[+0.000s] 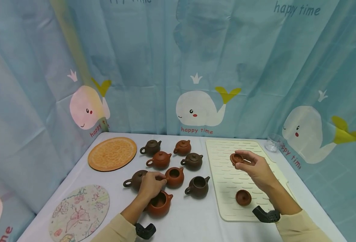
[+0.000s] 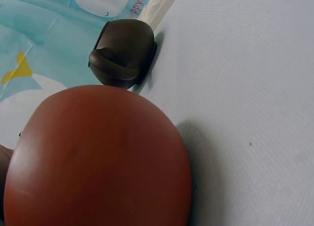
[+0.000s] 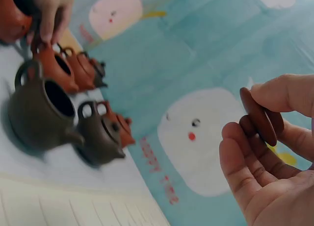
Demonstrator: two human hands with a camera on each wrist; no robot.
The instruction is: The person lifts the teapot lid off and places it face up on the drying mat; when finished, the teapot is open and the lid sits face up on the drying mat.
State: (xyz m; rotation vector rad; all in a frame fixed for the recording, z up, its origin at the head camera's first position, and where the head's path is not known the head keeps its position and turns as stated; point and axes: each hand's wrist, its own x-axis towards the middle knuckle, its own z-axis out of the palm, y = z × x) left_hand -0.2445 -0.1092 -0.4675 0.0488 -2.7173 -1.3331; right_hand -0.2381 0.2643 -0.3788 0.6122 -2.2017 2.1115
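Observation:
My right hand [image 1: 258, 171] pinches a reddish-brown teapot lid [image 1: 236, 159] above the cream mat. In the right wrist view the lid [image 3: 260, 119] is held edge-on between thumb and fingers. My left hand [image 1: 151, 185] pinches the handle of a lidless red teapot [image 1: 174, 183], which stands on the table. Below that hand sits another lidless red teapot [image 1: 159, 209], filling much of the left wrist view. A lidless dark teapot [image 1: 198, 191] stands to the right. On the mat lies a second reddish-brown lid [image 1: 243, 197].
Behind are lidded teapots, two red [image 1: 161, 160] and two dark [image 1: 193, 162]; another dark teapot [image 1: 137, 178] is partly behind my left hand. Two round mats [image 1: 113, 154] lie at left. The cream mat [image 1: 226, 211] fills the right side, near a clear glass bowl [image 1: 273, 144].

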